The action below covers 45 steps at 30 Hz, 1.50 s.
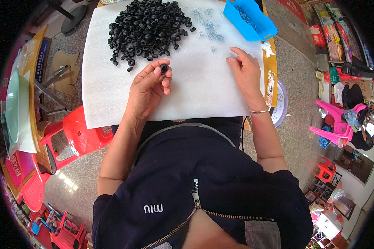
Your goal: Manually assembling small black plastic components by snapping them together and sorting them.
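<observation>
Black part (164, 68) sits in the left hand (149, 85), above the white foam sheet (187, 93), just below the pile of black parts (147, 31). Left thumb and forefinger clamped on it; other fingers curled behind. Dark opening faces up; lower end and far side hidden by fingers, so can't tell if anything's fitted inside.

Right hand (247, 76) hovers or rests near the sheet's right side, contact unclear. Thumb and forefinger tips apart, remaining fingers folded mostly out of sight; can't tell if a tiny piece is in there.

Small clear bluish bits (212, 33) scattered right of the pile, too small to make out shape. More in the blue tray (265, 35), top end cut off by frame. Pile hides its own lower layers.

Around: white crumpled tissue (268, 50) and a patterned strip (271, 89) along the wooden table edge (271, 64); purple basin (281, 103) partly under that edge. Red chair (85, 135) close on the left, part hidden by the sheet. Wearer's torso (203, 166) blocks the floor below.
</observation>
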{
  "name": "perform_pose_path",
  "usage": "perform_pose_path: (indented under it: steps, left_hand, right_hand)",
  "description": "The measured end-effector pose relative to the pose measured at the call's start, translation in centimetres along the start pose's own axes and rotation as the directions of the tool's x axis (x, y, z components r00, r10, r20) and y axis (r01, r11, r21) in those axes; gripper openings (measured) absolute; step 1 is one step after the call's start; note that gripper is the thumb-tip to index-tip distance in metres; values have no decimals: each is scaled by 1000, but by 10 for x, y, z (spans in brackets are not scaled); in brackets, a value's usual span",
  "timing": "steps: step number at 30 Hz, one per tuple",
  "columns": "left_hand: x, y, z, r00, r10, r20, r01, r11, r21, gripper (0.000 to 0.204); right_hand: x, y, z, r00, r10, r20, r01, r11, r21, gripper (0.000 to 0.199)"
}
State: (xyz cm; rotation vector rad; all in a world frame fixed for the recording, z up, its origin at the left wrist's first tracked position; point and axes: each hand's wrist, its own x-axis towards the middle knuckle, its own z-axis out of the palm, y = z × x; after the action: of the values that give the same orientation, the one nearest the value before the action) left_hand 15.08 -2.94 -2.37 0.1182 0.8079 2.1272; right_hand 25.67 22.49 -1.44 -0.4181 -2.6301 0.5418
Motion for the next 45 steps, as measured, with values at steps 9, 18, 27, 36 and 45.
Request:
perform_pose_path:
  steps: [9, 18, 27, 36, 45]
  left_hand:
    - [0, -1, -4, 999, 6, 38, -5, 1000, -24, 28]
    - [1, 0, -1, 1000, 1, -1, -1, 1000, 28, 28]
    - [-1, 3, -5, 998, -61, 28, 60, 997, 42, 29]
    - [-2, 0, -7, 998, -11, 59, 14, 998, -56, 23]
    - [-2, 0, -5, 997, -11, 81, 7, 999, 50, 23]
  right_hand:
    - [-9, 0, -9, 994, 106, 32, -107, 993, 51, 30]
    - [-15, 7, -1, 993, 113, -38, -108, 988, 110, 16]
    - [-1, -75, 0, 984, 146, 104, -179, 797, 576, 7]
    - [10, -134, 13, 976, -161, 150, 65, 861, 505, 5]
    - [21, -139, -1, 917, -84, 391, -173, 797, 578, 6]
